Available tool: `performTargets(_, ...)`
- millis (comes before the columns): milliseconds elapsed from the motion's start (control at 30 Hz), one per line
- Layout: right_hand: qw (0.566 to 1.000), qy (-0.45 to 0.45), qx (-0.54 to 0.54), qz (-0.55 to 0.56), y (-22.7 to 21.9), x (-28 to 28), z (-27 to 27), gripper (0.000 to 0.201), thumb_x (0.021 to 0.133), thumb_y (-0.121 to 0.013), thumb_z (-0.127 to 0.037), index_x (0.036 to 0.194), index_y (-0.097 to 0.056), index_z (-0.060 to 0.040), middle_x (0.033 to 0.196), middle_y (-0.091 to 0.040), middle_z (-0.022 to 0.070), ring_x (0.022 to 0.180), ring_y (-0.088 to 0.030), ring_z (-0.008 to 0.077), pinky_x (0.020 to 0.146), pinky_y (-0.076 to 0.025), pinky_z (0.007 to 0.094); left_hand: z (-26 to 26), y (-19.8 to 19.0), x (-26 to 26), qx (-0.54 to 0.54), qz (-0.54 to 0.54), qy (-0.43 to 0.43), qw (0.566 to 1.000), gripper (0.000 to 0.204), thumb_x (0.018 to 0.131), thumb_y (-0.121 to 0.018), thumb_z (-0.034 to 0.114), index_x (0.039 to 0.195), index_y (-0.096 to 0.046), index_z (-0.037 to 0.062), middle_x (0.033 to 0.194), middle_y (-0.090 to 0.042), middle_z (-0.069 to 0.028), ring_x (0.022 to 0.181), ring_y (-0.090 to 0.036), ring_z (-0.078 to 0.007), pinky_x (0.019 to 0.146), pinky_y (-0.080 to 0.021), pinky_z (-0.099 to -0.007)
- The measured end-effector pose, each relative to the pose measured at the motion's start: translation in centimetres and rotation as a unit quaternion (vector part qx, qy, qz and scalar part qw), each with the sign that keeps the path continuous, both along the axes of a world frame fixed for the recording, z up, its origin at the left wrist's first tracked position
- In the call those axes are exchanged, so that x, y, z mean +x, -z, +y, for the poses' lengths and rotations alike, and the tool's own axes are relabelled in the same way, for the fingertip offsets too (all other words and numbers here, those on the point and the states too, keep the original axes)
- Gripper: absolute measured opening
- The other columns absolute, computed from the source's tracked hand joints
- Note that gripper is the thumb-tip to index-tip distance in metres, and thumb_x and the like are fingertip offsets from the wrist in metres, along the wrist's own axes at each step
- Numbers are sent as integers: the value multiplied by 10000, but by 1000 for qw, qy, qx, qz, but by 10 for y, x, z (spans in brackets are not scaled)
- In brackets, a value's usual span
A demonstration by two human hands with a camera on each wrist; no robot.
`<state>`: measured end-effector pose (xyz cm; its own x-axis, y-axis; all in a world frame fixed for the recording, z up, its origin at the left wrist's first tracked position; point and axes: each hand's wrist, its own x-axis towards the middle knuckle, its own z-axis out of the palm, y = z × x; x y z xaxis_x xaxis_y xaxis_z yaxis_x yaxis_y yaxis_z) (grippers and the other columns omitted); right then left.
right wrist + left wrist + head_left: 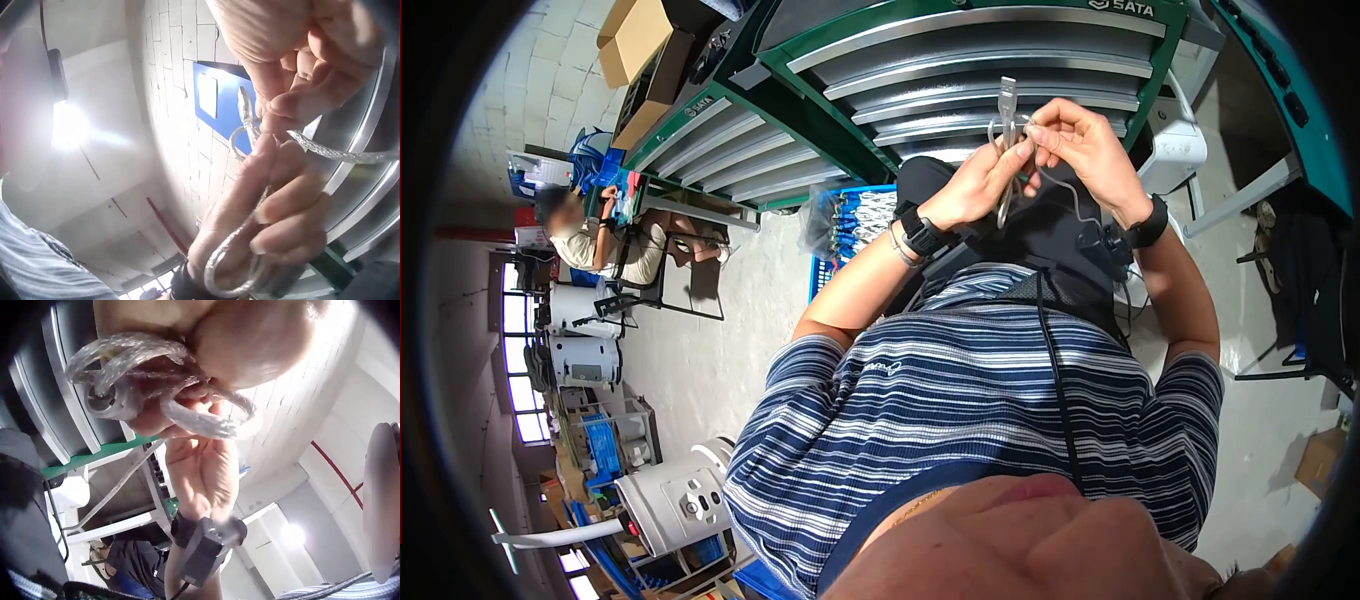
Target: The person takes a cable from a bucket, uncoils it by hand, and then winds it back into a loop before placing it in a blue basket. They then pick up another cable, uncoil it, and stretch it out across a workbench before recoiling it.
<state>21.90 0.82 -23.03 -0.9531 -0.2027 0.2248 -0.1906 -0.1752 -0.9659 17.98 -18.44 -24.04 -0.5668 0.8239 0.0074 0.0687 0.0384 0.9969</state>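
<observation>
My left hand point(980, 185) grips a coiled pale braided USB cable point(209, 422) in front of my lap. The cable's metal-tipped plug point(1007, 95) stands up beyond the fingers, and its loops hang below the hand. Close beside it, my right hand point(1090, 150) pinches part of the cable between thumb and fingertips, right at the left thumb. One strand point(350, 153) runs out sideways past the right fingers in the right wrist view. The fingers partly hide the pinched part.
Green-framed tool cabinets point(1000, 60) with metal drawers stand in front. A blue crate point(812, 280) holding several bundled white cables sits on the floor at my left. Farther left, another person point(590, 235) sits at a bench. A white machine point(1175, 135) stands at the right.
</observation>
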Motion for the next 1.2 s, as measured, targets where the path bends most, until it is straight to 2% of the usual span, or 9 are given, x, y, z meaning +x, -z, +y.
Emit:
performTargets(100,1000,0,-7,8,-18,-10,3,158,951,-629,-172,969,-618,-16,800,-599,1,697,-564,49,618,-485,206,11,-8,-8,91,12,-22,996,326,1059,-363,302,1165,-480,17,1084,-543,-59,987,-593,-158,897,-521,-320)
performTargets(267,998,15,23,52,-33,-22,6,175,931,-657,-184,985,-649,-18,755,-608,-17,680,-572,25,540,-449,172,16,-22,-14,81,135,-65,985,324,1059,-379,295,1127,-527,15,1048,-597,-53,1028,-582,-127,911,-487,-298)
performTargets(367,998,22,39,41,-41,-25,2,168,922,-665,-176,974,-666,-15,700,-607,-18,585,-567,23,479,-419,168,16,-17,-18,163,-24,-18,986,386,1054,-373,325,1198,-506,-7,1028,-589,-84,1016,-625,-217,916,-508,-345)
performTargets(533,998,14,39,52,-42,-40,-9,190,914,-674,-178,964,-675,5,707,-643,14,482,-572,56,444,-431,176,14,-14,-17,195,-90,-21,976,422,1038,-391,393,1198,-486,14,967,-551,-78,955,-627,-234,892,-519,-368)
performTargets(667,993,32,32,105,-41,-54,-18,184,910,-682,-193,967,-697,-18,745,-642,-3,608,-577,44,558,-465,191,23,-10,-11,265,-123,-87,952,369,1031,-408,414,1067,-491,56,888,-512,-48,782,-544,-160,861,-510,-418)
performTargets(800,999,0,-22,35,-37,-60,-14,181,907,-688,-196,968,-709,-26,728,-630,-17,636,-563,44,608,-467,203,26,-15,-15,286,-132,-101,944,340,1028,-436,405,978,-493,74,809,-483,-10,700,-498,-123,735,-488,-333)
performTargets(967,997,-43,56,-41,-14,-39,0,483,1029,-391,-457,1257,-573,-72,1160,-584,23,1026,-534,98,907,-438,283,5,-15,-30,250,-130,-130,951,307,1037,-430,374,896,-450,101,748,-384,30,652,-409,-81,736,-473,-319)
performTargets(1067,977,-111,53,-173,28,-19,7,551,1039,-338,-476,1185,-592,-9,1045,-621,51,926,-551,104,842,-436,241,-4,-24,-34,285,-196,-144,927,280,1042,-424,335,877,-432,109,730,-340,37,624,-366,-75,698,-426,-283)
performTargets(1200,970,-187,77,-133,44,4,14,431,1040,-413,-362,1013,-650,-3,774,-595,1,745,-544,89,730,-426,213,-12,-27,-50,321,-249,-129,905,291,1047,-413,316,842,-429,109,717,-344,40,598,-357,-65,655,-382,-256)
